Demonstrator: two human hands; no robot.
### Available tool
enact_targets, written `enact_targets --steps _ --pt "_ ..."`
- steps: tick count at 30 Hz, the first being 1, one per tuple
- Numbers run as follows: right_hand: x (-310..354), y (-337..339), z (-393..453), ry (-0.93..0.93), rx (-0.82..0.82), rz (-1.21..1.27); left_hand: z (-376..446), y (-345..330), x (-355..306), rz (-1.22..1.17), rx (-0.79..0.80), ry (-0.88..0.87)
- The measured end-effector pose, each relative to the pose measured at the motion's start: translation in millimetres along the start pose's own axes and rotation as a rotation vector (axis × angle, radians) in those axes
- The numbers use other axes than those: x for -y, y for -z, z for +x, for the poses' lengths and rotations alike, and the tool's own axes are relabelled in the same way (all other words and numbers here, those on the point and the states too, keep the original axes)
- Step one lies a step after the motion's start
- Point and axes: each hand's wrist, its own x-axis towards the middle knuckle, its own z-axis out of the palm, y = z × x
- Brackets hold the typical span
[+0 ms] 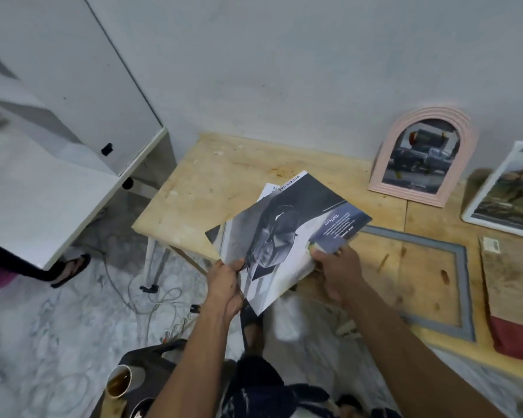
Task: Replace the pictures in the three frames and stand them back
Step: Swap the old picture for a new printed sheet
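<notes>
Both hands, left hand [227, 285] and right hand [337, 267], pinch magazine pages [287, 233] over scuffed wooden counter [224, 176] against grey wall [284, 55], pink arched frame [420, 159] leaning there, marble floor [43, 327] below.

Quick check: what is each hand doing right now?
Left hand: grips the printed grey car brochure pages.
Right hand: pinches the same pages' edge.

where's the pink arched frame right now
The pink arched frame stands leaning against the wall at the table's back right, left of the white frame.
</notes>
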Motion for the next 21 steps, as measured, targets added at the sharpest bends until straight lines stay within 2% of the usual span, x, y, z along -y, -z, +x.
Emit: enact_targets --steps 4,7,12,14,21 --pt "9.3 -62.4 44.9 0.036 0.010 -0.205 64.4 33.6 -52.9 0.172 -0.147 -0.076" --pt "17.0 -105.9 74.9 0.011 0.056 -0.285 113.5 58.0 -111.1 0.447 -0.190 -0.156" --pt "13.7 -178.1 108.0 -0.046 0.073 -0.344 189.8 70.7 -185.6 1.012 0.076 -0.173" --pt "9.1 -200.5 120.5 -0.076 0.020 -0.320 213.0 66.1 -202.1 1.064 0.117 -0.175" --pt "-7.5 -245.1 151.0 -0.090 -0.099 -0.422 265.3 62.7 -217.5 1.121 0.028 -0.176"
